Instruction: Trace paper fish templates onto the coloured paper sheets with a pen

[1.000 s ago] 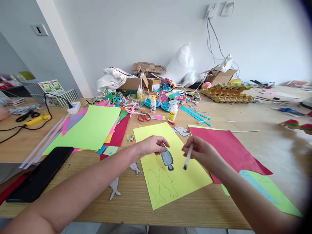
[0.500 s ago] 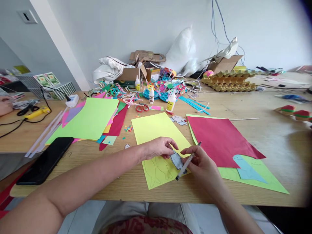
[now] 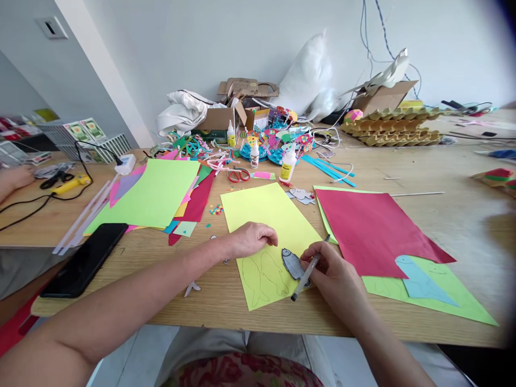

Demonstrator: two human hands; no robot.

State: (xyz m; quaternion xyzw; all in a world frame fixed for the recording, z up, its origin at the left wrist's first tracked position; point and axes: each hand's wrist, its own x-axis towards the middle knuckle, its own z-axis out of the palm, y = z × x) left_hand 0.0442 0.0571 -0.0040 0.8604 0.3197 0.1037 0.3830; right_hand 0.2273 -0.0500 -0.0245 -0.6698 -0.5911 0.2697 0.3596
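A sheet of yellow paper (image 3: 274, 209) lies in front of me, with fish outlines drawn in its lower part. Over its left half is my left hand (image 3: 255, 239), its fingers curled in and nothing visible in them. My right hand (image 3: 328, 269) holds a clear pen (image 3: 305, 278), tip end pointing down to the left. Right beside those fingers, a grey fish cutout (image 3: 291, 262) lies on the yellow sheet; its tail end is partly hidden by the pen and fingers.
Red paper (image 3: 366, 231) and a blue cutout (image 3: 423, 282) overlap green paper at right. Left are stacked coloured sheets (image 3: 151, 193) and a black phone (image 3: 84, 260). Glue bottles (image 3: 287, 164), red scissors (image 3: 238, 174) and craft bits stand behind. Another person's hand (image 3: 16, 180) shows far left.
My left hand has moved left, off the fish cutout, and its fingers have curled in. My right hand stays by the cutout with the pen. The view has shifted slightly.
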